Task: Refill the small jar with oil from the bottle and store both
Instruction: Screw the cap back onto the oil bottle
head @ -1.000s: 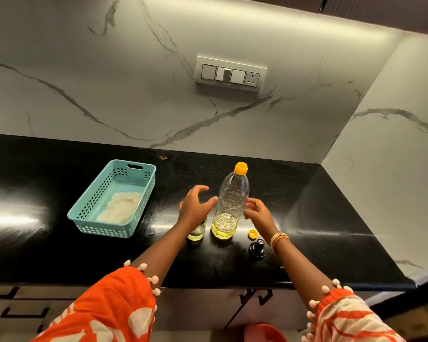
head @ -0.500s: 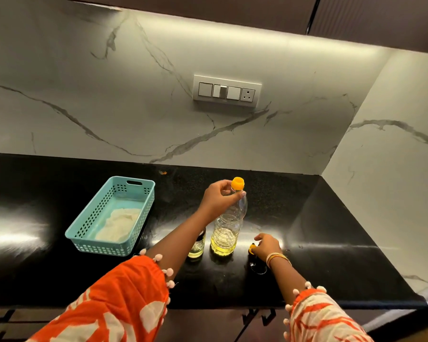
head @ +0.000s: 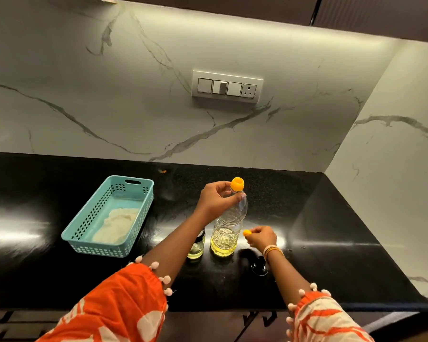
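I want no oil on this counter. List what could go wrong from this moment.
1. The left hand grips the oil bottle only near its neck; a sideways tug could tip it.
2. The small jar stands right beside the bottle, partly behind the left forearm, so that arm might knock it over.
3. The right hand pinches a small orange piece; dropped, it could roll off the glossy black counter.

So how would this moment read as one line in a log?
left hand: grips bottle neck, cap on | right hand: pinches small orange piece | jar: beside bottle | basket: left
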